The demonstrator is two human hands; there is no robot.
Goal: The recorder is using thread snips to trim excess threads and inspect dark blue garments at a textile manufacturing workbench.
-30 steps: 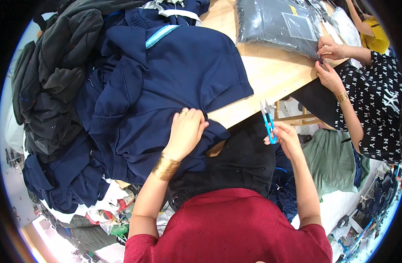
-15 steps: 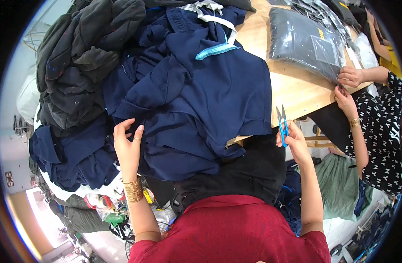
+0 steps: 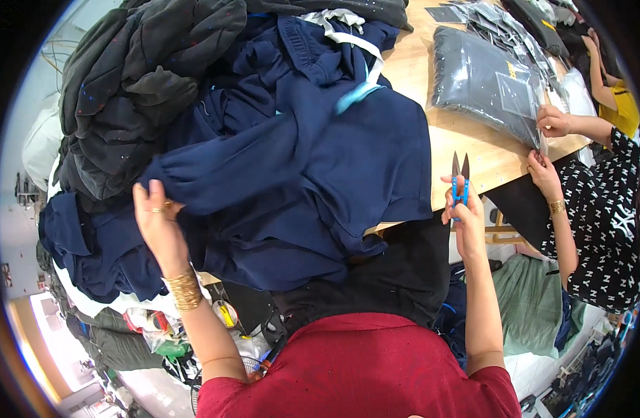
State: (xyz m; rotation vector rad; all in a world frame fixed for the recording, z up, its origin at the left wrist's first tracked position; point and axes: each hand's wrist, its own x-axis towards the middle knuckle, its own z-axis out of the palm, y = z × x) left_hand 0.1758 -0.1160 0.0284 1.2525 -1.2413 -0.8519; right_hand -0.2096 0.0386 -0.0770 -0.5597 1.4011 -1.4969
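Note:
A navy blue garment [image 3: 376, 153] is spread over the table in front of me. My left hand [image 3: 160, 219] grips the gathered end of its sleeve [image 3: 229, 171], which is pulled out to the left and slightly blurred. In my right hand [image 3: 465, 216] is a pair of blue-handled thread snips [image 3: 461, 188], blades apart and pointing away from me. The snips are off the cloth, right of the garment's edge. A light blue strip [image 3: 358, 96] and a white band [image 3: 355, 40] lie on the garment's far part.
Black garments [image 3: 135, 90] are heaped at the far left, with more navy cloth [image 3: 97, 244] below them. A clear-bagged dark garment [image 3: 473, 73] lies on the wooden table [image 3: 449, 132]. At the right, another person's hands [image 3: 550, 125] hold the bag's near edge.
My left hand has taken the sleeve end and drawn it left, stretching the sleeve out. The snips have turned more upright in my right hand, with their blades further apart.

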